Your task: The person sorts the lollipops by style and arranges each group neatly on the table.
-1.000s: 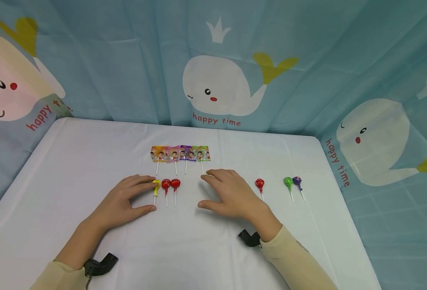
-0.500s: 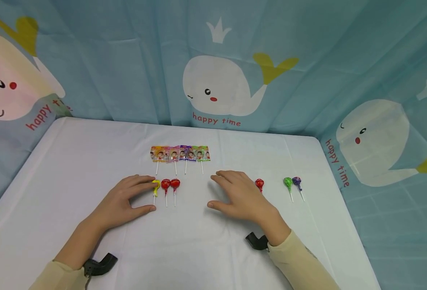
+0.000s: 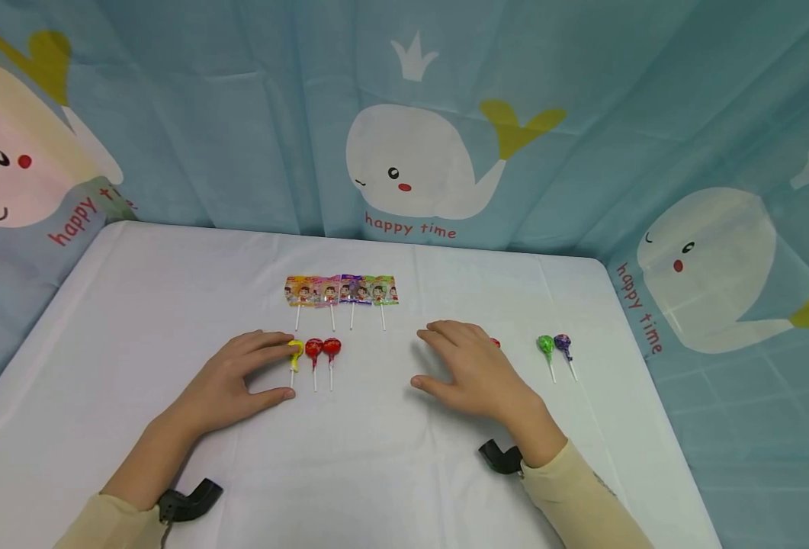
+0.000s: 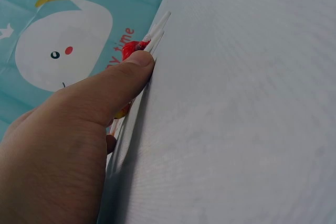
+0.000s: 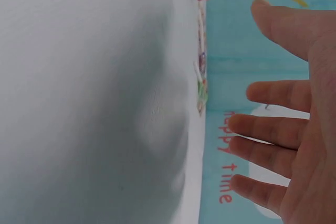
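From my remote seat, the change I see is in the right hand [image 3: 476,374]: it has slid outward, away from the left hand, until it hides most of a lone red lollipop [image 3: 496,342], whose edge peeks out past the knuckles. That hand is spread wide with nothing in its grasp, hanging above the white tablecloth [image 3: 377,473]; I cannot tell whether it touches the candy. My left hand [image 3: 239,377] has stayed put, thumb and forefinger parted around the yellow lollipop [image 3: 294,356], the forefinger seemingly touching it without pinching. Just inside that hand, toward the right one, lie a near red lollipop [image 3: 314,348] and a second red lollipop [image 3: 332,347], side by side. Beyond the fingertips, between the hands, four bagged lollipops [image 3: 344,291] sit in a row. Outside the right hand are a green lollipop [image 3: 546,345] and a purple lollipop [image 3: 563,343]. As I judge it, the left hand steadies the line's end while the right, unburdened, is nearest the loose red one.
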`<state>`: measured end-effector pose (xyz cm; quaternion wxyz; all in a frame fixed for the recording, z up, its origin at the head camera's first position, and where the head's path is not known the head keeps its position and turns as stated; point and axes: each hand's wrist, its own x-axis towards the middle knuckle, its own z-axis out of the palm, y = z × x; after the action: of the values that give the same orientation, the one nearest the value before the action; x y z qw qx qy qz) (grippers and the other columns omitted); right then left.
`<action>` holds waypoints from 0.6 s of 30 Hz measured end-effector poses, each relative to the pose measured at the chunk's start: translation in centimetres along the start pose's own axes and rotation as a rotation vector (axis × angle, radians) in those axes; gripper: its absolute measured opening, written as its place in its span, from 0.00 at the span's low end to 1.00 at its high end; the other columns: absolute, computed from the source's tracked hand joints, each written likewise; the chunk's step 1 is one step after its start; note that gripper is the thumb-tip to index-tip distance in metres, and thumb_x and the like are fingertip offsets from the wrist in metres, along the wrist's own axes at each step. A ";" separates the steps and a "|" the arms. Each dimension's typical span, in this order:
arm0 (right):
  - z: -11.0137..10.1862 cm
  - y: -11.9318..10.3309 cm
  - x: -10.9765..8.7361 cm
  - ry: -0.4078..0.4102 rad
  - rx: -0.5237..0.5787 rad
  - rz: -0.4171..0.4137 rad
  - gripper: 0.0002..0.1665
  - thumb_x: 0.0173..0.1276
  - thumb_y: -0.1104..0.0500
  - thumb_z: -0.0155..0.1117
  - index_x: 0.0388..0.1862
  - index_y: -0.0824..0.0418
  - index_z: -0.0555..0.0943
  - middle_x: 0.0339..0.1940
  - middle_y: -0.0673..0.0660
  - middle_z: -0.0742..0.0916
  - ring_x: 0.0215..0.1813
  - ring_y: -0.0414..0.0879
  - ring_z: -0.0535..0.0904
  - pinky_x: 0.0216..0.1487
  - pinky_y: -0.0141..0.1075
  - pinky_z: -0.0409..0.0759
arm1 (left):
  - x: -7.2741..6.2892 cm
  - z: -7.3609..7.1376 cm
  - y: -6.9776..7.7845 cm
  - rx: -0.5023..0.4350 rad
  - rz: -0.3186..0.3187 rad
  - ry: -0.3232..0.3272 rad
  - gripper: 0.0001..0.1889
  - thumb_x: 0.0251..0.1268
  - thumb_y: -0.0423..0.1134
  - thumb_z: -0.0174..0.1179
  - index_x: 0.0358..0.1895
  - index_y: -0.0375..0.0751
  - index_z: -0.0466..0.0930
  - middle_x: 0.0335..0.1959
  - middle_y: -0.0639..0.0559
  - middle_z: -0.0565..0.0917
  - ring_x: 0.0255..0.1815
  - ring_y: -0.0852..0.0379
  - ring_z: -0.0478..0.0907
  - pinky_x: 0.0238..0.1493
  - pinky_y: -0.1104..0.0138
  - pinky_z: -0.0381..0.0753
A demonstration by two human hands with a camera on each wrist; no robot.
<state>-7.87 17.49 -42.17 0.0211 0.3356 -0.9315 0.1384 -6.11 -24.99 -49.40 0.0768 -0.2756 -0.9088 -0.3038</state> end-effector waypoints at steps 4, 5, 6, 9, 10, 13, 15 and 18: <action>0.0 0.4 -0.4 0.006 -0.010 0.015 0.41 0.73 0.35 0.74 0.73 0.59 0.82 0.71 0.58 0.84 0.75 0.57 0.77 0.77 0.54 0.72 | 0.0 0.0 -0.1 -0.008 0.007 0.003 0.38 0.52 0.50 0.88 0.70 0.57 0.86 0.72 0.55 0.82 0.74 0.46 0.75 0.81 0.61 0.62; -0.1 0.5 -0.5 0.006 -0.011 0.021 0.41 0.73 0.35 0.74 0.73 0.59 0.82 0.71 0.58 0.84 0.75 0.57 0.77 0.77 0.54 0.72 | 0.0 0.0 -0.1 -0.009 0.008 0.003 0.38 0.52 0.50 0.88 0.70 0.57 0.86 0.72 0.55 0.82 0.74 0.46 0.75 0.81 0.62 0.61; -0.1 0.6 -0.6 0.005 -0.017 0.027 0.41 0.73 0.35 0.74 0.73 0.59 0.82 0.72 0.58 0.84 0.75 0.57 0.77 0.77 0.55 0.71 | 0.0 0.0 -0.1 -0.009 0.008 0.003 0.38 0.52 0.50 0.88 0.70 0.57 0.86 0.72 0.54 0.82 0.74 0.45 0.75 0.82 0.62 0.60; -0.2 1.0 -1.1 0.005 -0.027 0.044 0.41 0.73 0.35 0.73 0.73 0.60 0.82 0.72 0.58 0.83 0.75 0.57 0.77 0.78 0.55 0.70 | 0.0 0.0 0.0 -0.004 0.006 0.003 0.38 0.52 0.50 0.88 0.70 0.58 0.86 0.72 0.55 0.82 0.74 0.45 0.75 0.81 0.61 0.62; -0.3 1.2 -1.2 0.006 -0.030 0.051 0.41 0.73 0.35 0.73 0.73 0.60 0.82 0.72 0.58 0.83 0.75 0.57 0.77 0.79 0.54 0.70 | 0.0 0.0 0.0 -0.003 0.005 0.002 0.38 0.52 0.50 0.88 0.70 0.58 0.86 0.72 0.55 0.82 0.74 0.45 0.75 0.80 0.60 0.64; -0.5 1.6 -1.6 0.015 -0.033 0.064 0.42 0.73 0.35 0.73 0.74 0.61 0.81 0.72 0.58 0.83 0.75 0.56 0.77 0.79 0.54 0.70 | 0.0 0.0 0.0 0.000 0.004 0.002 0.38 0.52 0.51 0.88 0.70 0.58 0.86 0.72 0.55 0.82 0.73 0.46 0.75 0.78 0.58 0.68; -0.6 1.8 -1.8 0.023 -0.028 0.065 0.42 0.73 0.36 0.74 0.74 0.62 0.81 0.71 0.58 0.84 0.75 0.56 0.77 0.78 0.55 0.70 | 0.0 0.0 0.0 0.005 0.002 0.003 0.38 0.52 0.51 0.88 0.70 0.58 0.86 0.72 0.55 0.82 0.73 0.46 0.75 0.76 0.57 0.70; -0.7 2.2 -2.0 0.035 -0.020 0.067 0.41 0.73 0.37 0.74 0.73 0.62 0.81 0.70 0.57 0.84 0.74 0.56 0.78 0.78 0.55 0.71 | 0.0 0.1 -0.1 0.011 -0.002 0.003 0.38 0.52 0.51 0.88 0.70 0.59 0.86 0.72 0.56 0.82 0.73 0.47 0.75 0.74 0.56 0.71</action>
<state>-7.75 20.50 -42.32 0.0364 0.3014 -0.9431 0.1357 -6.16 -25.03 -49.50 0.0793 -0.2737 -0.9107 -0.2991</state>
